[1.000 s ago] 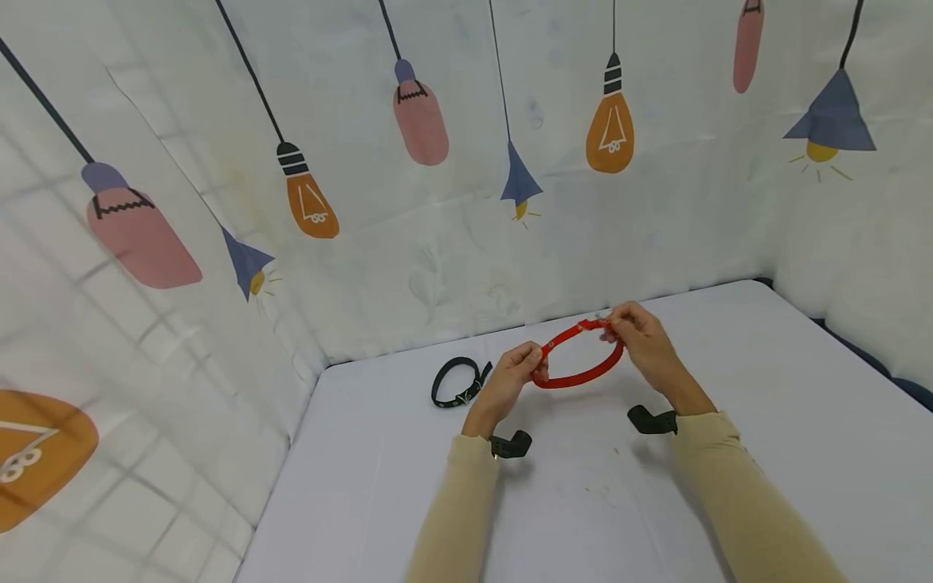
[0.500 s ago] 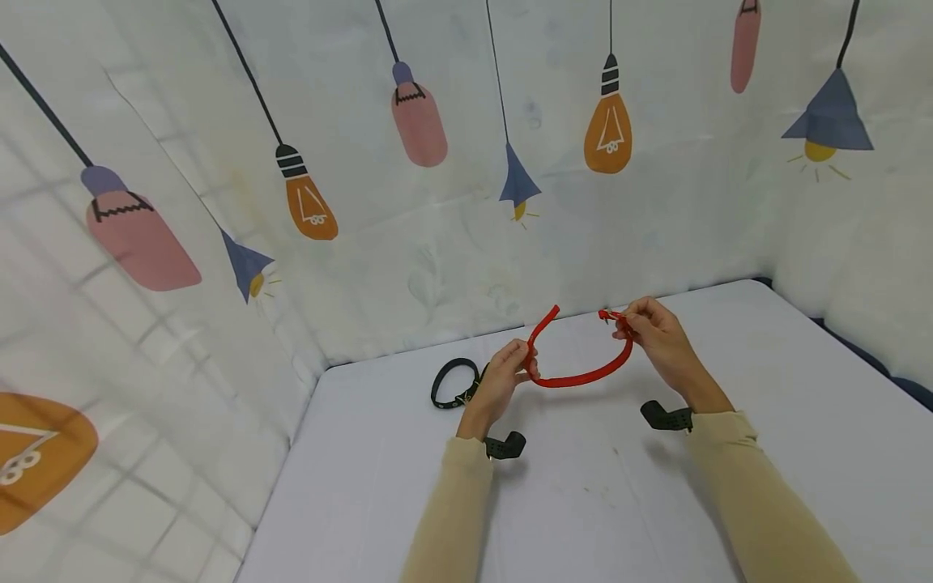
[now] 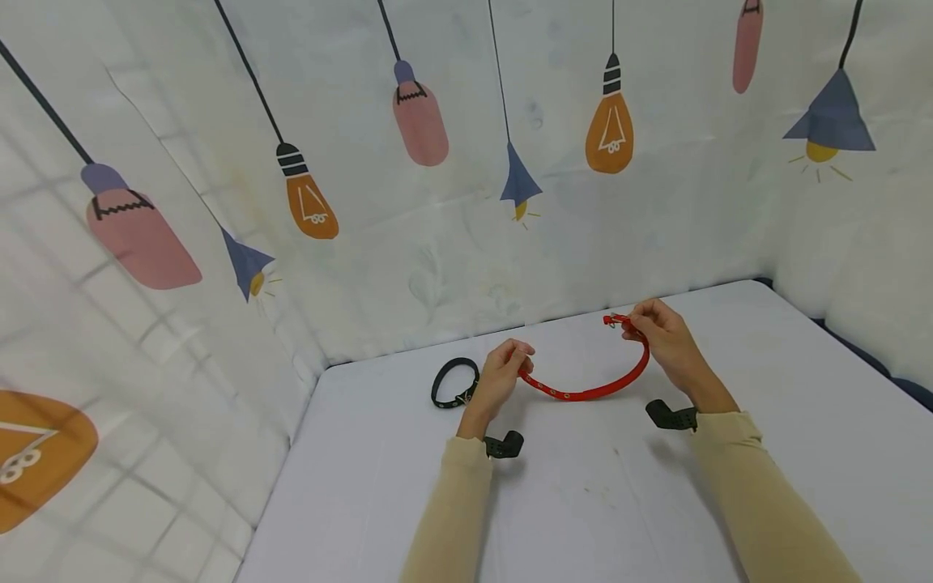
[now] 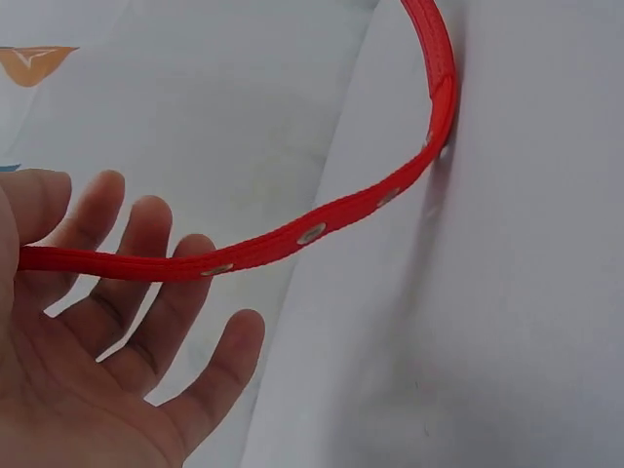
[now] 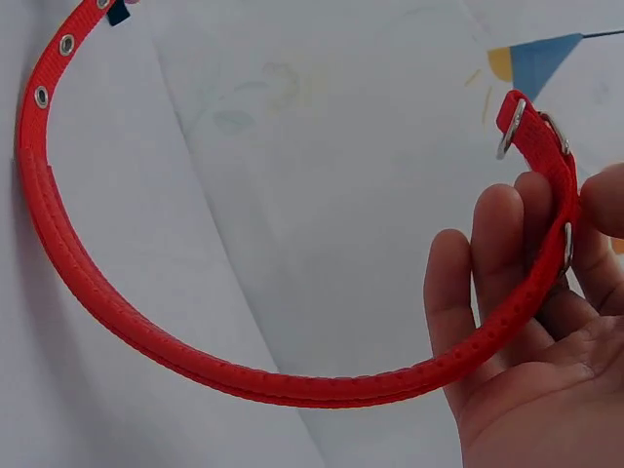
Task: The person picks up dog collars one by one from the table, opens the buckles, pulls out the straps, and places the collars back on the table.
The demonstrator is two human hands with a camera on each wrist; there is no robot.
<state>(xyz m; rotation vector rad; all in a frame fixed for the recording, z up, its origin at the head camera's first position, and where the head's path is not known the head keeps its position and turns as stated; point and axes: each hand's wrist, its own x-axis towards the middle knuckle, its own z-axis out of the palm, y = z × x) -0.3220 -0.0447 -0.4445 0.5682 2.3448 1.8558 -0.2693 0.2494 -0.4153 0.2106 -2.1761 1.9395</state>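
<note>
red collar (image 3: 583, 395) hung undone between both hands, sagging in a u over the table (image 3: 576, 518); contact below, couldn't tell. left hand (image 3: 498, 376) pinched the eyelet end (image 4: 127, 265), strap running out across its spread fingers (image 4: 175, 327). right hand (image 3: 666, 342) pinched near the buckle end (image 5: 536, 141), which stuck out past the grip. black collar (image 3: 435, 387) lay on the table, just beside left hand.

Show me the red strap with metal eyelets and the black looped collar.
Red strap with metal eyelets (image 5: 292, 390), right wrist view: bottom of curve.
Black looped collar (image 3: 435, 388), head view: left side of band.
</note>
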